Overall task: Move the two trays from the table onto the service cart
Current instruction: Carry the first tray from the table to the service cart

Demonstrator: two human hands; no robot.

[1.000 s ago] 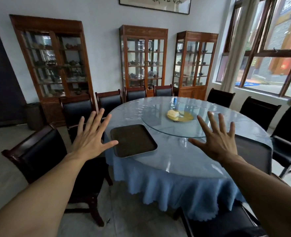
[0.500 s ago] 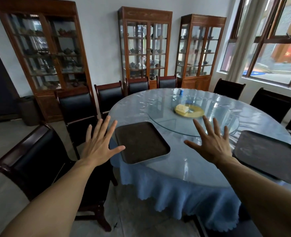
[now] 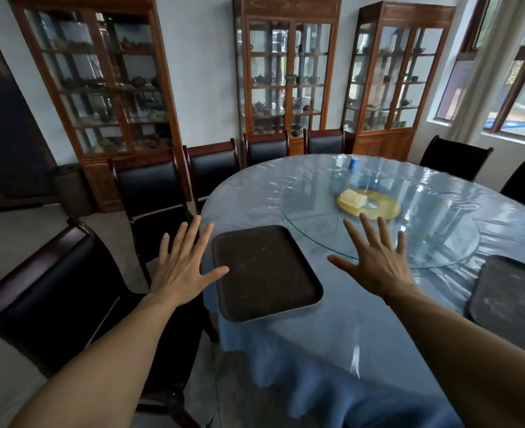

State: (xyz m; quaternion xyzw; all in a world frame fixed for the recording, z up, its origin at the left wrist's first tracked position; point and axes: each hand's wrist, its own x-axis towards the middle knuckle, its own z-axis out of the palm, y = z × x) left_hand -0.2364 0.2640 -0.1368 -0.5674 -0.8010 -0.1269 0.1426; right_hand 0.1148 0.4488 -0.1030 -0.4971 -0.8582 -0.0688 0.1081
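Observation:
A dark brown tray (image 3: 262, 271) lies on the near left edge of the round table (image 3: 341, 322), slightly overhanging it. A second dark tray (image 3: 514, 301) lies at the right, partly cut off by the frame. My left hand (image 3: 182, 270) hovers spread just left of the first tray, thumb close to its edge. My right hand (image 3: 375, 264) hovers spread to the right of that tray, over the table. Both hold nothing. No service cart is in view.
A glass turntable (image 3: 409, 242) with a yellow plate (image 3: 378, 206) sits mid-table, a small blue can (image 3: 354, 163) behind it. Black chairs ring the table; one chair (image 3: 54, 298) stands at my left. Three wooden glass cabinets (image 3: 286, 72) line the wall.
The view has moved closer to the table and both hands have advanced toward the left tray, staying spread and empty. The trays have not moved.

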